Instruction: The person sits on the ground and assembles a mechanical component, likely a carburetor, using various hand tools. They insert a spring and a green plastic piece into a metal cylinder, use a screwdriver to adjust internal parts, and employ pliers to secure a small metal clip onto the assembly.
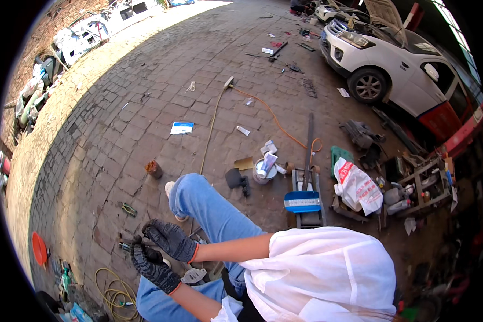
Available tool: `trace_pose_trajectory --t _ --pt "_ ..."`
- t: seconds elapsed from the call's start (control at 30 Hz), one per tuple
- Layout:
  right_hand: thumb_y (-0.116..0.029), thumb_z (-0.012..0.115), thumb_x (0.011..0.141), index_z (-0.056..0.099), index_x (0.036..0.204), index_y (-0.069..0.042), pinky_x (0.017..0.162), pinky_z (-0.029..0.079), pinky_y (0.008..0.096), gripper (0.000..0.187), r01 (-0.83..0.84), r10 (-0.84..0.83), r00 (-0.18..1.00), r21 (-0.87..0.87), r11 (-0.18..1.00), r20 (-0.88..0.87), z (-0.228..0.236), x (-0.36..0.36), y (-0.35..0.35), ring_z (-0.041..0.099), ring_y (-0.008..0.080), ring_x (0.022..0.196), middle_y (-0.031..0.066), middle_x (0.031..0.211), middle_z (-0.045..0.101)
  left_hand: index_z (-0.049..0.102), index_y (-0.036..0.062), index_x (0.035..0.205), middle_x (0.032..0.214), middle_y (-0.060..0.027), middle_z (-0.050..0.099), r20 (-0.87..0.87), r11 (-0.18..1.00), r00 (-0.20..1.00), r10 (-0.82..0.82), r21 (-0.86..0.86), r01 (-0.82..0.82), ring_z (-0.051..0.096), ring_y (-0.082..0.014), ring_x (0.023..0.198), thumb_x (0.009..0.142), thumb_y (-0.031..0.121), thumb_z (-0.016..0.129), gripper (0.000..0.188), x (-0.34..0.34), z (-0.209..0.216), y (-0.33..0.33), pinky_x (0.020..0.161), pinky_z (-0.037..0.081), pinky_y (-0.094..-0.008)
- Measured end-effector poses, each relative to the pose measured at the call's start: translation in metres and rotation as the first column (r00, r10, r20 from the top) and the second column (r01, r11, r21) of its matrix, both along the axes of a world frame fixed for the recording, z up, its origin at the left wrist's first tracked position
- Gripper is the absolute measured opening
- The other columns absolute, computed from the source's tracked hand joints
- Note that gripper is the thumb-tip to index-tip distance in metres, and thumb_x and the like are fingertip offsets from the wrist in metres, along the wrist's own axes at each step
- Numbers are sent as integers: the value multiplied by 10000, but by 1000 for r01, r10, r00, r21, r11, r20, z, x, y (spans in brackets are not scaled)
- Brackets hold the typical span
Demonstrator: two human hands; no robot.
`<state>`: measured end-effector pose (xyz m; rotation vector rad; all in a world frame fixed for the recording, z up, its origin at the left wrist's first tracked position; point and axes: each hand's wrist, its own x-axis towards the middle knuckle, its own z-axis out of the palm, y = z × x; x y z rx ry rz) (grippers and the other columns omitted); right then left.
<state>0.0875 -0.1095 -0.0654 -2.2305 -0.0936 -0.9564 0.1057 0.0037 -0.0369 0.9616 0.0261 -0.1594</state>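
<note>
Both my hands wear dark knit gloves with orange cuffs and meet low at the left, over the brick paving beside my blue-jeaned knee (198,201). My right hand (170,240) lies on top, fingers curled. My left hand (153,268) is just below it, also closed. Together they grip a small dark metal part (127,241) that sticks out to the left of the gloves; its exact shape is hard to make out. A pale oval metal piece (194,276) lies on the ground right under my forearms.
A white car (392,64) with its bonnet up stands at the upper right. Nearby are a floor jack with a blue plate (302,201), a white plastic bag (357,188), a small bucket (264,172), an orange hose (276,121), a rusty can (153,169) and a coiled yellow hose (112,292).
</note>
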Motion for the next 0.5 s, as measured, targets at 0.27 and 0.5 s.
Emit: trace_pose_trajectory --t 0.27,0.5 --pt "-179 438 915 507 1145 -38 740 471 346 279 -251 338 940 564 787 -53 56 -13 -14 602 301 861 162 957 606 563 -18 1103 1082 -87 595 148 971 988 39 228 -73 568 -168 962 885 206 527 314 -4 -17 -12 840 461 -300" --pt "-237 370 943 458 1263 -123 621 448 360 351 -354 512 856 647 675 -66 67 -5 -27 605 322 708 215 777 586 575 12 1058 872 -42 618 -37 998 998 -59 -35 58 554 -92 703 872 168 554 243 -17 20 -31 589 439 -207"
